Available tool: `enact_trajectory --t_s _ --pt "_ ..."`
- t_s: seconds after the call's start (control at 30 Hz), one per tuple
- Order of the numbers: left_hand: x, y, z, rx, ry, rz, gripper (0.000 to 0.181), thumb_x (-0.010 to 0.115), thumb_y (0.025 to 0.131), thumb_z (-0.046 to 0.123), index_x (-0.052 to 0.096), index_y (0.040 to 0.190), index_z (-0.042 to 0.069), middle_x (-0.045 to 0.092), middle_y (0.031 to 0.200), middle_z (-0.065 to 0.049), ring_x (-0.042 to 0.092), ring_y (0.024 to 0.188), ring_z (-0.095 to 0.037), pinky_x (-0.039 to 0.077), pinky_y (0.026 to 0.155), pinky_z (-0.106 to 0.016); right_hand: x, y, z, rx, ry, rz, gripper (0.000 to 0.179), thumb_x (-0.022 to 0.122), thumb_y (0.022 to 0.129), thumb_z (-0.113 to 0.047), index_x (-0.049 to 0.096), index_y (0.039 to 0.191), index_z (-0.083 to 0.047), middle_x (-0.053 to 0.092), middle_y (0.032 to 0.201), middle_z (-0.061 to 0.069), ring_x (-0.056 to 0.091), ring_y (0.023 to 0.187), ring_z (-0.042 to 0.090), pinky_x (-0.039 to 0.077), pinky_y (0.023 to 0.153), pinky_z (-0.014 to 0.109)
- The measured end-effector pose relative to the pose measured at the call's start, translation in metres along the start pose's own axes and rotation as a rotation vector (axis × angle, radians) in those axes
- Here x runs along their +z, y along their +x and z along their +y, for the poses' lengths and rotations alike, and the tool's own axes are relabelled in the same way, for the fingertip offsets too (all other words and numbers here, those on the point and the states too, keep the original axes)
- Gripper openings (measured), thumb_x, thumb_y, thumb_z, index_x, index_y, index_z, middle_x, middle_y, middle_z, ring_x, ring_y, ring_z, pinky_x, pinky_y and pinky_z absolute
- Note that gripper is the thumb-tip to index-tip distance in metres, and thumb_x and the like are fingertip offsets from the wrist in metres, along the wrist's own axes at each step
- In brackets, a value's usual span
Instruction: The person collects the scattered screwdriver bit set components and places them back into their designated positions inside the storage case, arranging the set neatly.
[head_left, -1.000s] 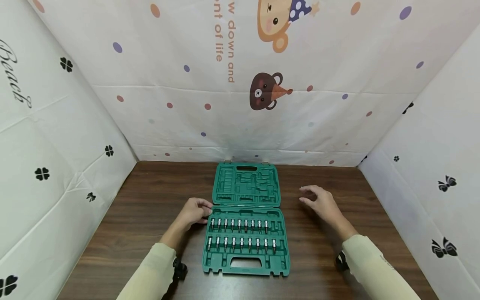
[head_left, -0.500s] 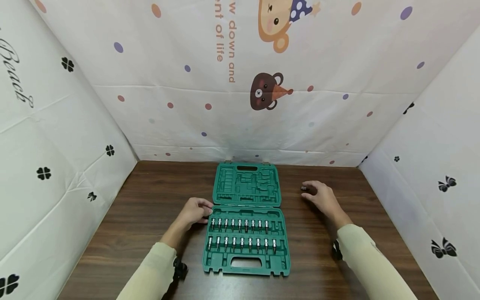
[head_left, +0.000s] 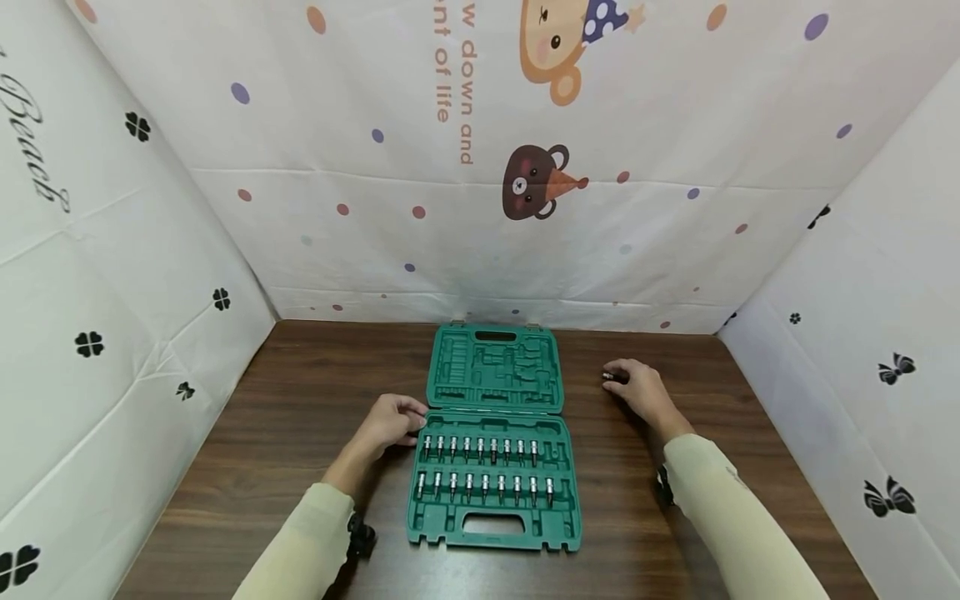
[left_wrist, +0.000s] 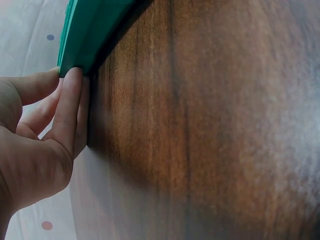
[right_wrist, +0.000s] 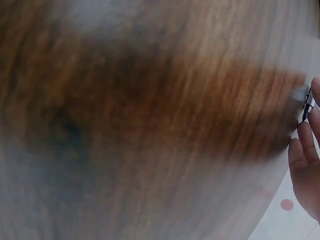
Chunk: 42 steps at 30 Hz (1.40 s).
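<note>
An unfolded green socket case [head_left: 493, 523] lies on the table, its lower half carrying two rows of silver bit sockets [head_left: 485, 486]. My left hand [head_left: 386, 427] pinches the case's left side near the hinge. In the left wrist view, the thumb and fingertips [left_wrist: 74, 75] meet at the green corner. Right of the case, my right hand [head_left: 641, 392] holds a small bit socket [head_left: 608, 377] between thumb and fingers, low over the wood. The right wrist view shows this dark-tipped bit socket [right_wrist: 307, 106] at its right edge, beside the fingers.
The case's upper half [head_left: 495, 367] lies flat toward the back, with moulded recesses and a handle slot. Brown wooden tabletop [head_left: 315, 375] extends on both sides. White printed cloth [head_left: 337, 250] hangs behind the table, with more on the left and right.
My right hand has moved slightly forward, and its thumb and fingers have closed on a bit socket that came into view between them. The left hand stays at the case.
</note>
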<state>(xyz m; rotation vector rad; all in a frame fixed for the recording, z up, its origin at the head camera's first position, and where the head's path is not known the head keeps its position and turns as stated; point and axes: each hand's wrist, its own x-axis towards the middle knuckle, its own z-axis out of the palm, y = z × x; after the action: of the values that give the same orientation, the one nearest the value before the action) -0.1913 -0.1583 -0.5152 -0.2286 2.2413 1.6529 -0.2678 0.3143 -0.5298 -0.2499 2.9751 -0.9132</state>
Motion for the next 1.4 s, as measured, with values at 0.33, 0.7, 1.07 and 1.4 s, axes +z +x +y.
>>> enact_trajectory --t_s 0.33,0.7,1.07,1.4 --pt "0.0 0.001 -0.001 0.002 0.0 -0.001 0.018 0.064 0.098 -0.002 0.072 0.114 -0.002 0.071 0.105 -0.016 0.068 0.083 -0.02 0.063 0.067 -0.036 0.004 0.005 -0.001 -0.009 -0.053 0.007 0.029 0.071 0.099 -0.014 0.071 0.125 -0.002 0.062 0.126 0.024 0.06 0.113 0.041 0.05 0.097 0.06" --pt "-0.001 -0.001 0.0 0.006 0.012 0.0 0.018 0.066 0.098 -0.001 0.072 0.115 -0.002 0.07 0.105 -0.017 0.068 0.085 -0.021 0.063 0.068 -0.037 0.009 0.01 0.002 -0.032 -0.063 0.05 0.011 0.069 0.099 -0.011 0.073 0.106 -0.002 0.065 0.101 0.015 0.061 0.093 0.031 0.052 0.084 0.051" --pt "-0.001 -0.001 0.0 0.001 0.013 -0.002 0.018 0.065 0.098 0.0 0.072 0.115 -0.002 0.07 0.108 -0.017 0.068 0.086 -0.021 0.063 0.068 -0.037 0.007 0.009 0.003 -0.006 -0.045 0.045 0.011 0.067 0.101 -0.013 0.072 0.106 -0.004 0.065 0.099 0.013 0.061 0.09 0.027 0.051 0.08 0.046" --pt "-0.002 -0.001 0.0 0.002 0.015 -0.004 0.018 0.065 0.098 0.0 0.072 0.115 -0.002 0.069 0.109 -0.017 0.068 0.086 -0.022 0.063 0.068 -0.037 0.003 0.0 -0.005 0.044 0.013 0.034 0.014 0.063 0.104 -0.016 0.07 0.112 -0.007 0.068 0.1 0.01 0.059 0.087 0.023 0.047 0.077 0.039"
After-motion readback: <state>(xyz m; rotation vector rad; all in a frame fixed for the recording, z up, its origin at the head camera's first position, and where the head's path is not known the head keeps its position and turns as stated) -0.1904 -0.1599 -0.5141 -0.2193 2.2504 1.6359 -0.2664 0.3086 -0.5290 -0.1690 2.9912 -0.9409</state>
